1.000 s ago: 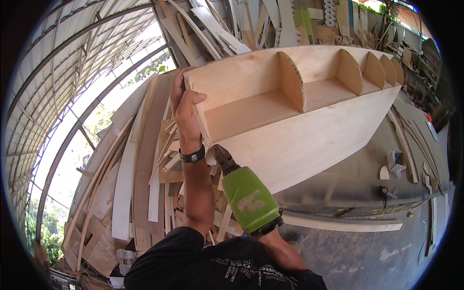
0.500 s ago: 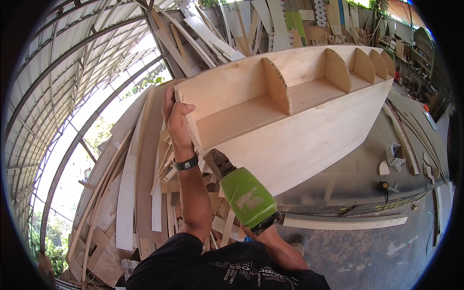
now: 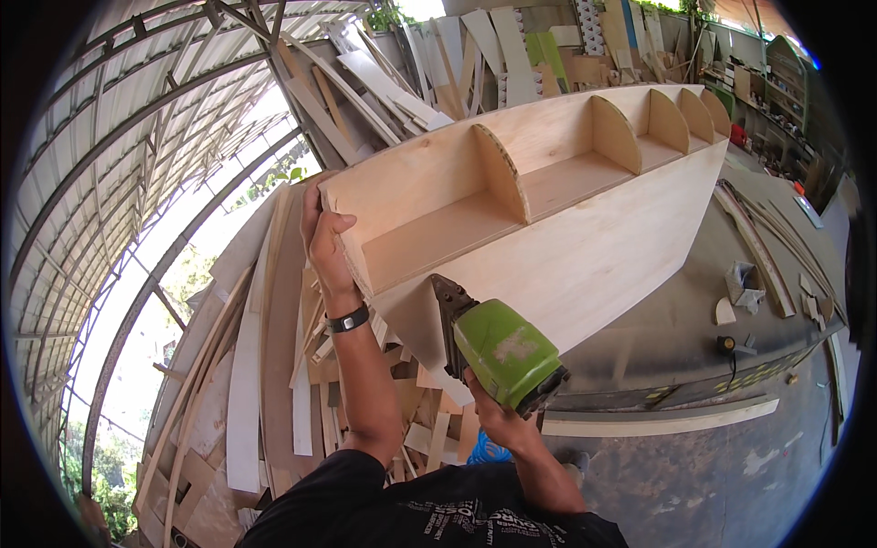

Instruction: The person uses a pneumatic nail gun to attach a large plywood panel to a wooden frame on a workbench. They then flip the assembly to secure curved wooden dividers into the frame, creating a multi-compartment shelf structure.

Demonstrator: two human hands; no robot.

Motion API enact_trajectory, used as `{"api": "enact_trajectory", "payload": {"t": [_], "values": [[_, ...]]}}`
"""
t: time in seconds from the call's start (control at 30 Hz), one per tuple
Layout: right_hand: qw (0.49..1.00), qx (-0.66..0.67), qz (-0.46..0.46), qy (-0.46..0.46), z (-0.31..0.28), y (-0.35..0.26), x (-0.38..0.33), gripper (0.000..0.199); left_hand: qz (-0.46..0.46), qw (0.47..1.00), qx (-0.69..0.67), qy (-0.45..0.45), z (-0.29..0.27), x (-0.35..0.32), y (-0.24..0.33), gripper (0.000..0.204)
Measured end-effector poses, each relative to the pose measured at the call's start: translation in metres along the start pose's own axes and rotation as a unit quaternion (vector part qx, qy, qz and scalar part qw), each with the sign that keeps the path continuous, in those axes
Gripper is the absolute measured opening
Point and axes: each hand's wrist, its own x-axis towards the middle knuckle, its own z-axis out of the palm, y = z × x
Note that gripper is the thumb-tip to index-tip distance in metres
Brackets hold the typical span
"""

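A long pale plywood box (image 3: 585, 233) stretches from the near left to the far right, with several curved dividers (image 3: 502, 173) along its open top. At its near left end my left hand (image 3: 329, 242) grips the end panel, thumb on the inner side and fingers outside. My right hand (image 3: 498, 420) is wrapped round the handle of a green nail gun (image 3: 507, 347), partly hidden beneath its body. The gun's dark nose is at the box's side panel, close to the left end; whether it touches is unclear.
The box is over a dark worktable (image 3: 630, 352), which carries wood strips (image 3: 756, 247), a small clear bin (image 3: 744, 283) and a tape measure (image 3: 726, 345). Offcuts and boards (image 3: 242, 393) are piled at the left. More boards (image 3: 384, 82) lean at the back.
The nail gun has shifted right along the side panel, away from the left corner, and turned, so more of my right hand shows. My left hand keeps its grip on the end panel.
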Motion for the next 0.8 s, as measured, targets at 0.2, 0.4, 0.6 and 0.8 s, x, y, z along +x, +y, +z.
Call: {"api": "enact_trajectory", "payload": {"t": [0.2,0.4,0.6,0.8], "values": [[1.0,0.009,0.017,0.0,-0.0009,-0.0022,-0.0013,0.026,0.004,1.0,0.006,0.003,-0.0014,-0.0006,-0.0003,0.057],[0.999,0.017,0.037,0.001,-0.0034,-0.0008,-0.0004,0.027,0.008,1.0,0.007,0.002,-0.0034,0.0003,-0.0017,0.056],[1.0,0.0,-0.004,0.014,-0.0028,-0.0034,0.0031,0.026,0.003,1.0,0.003,0.005,0.001,-0.0027,0.0021,0.056],[0.997,0.048,0.044,0.034,-0.0075,0.0041,0.0018,0.025,0.006,1.0,0.02,0.009,0.0002,-0.0027,0.0036,0.055]]}}
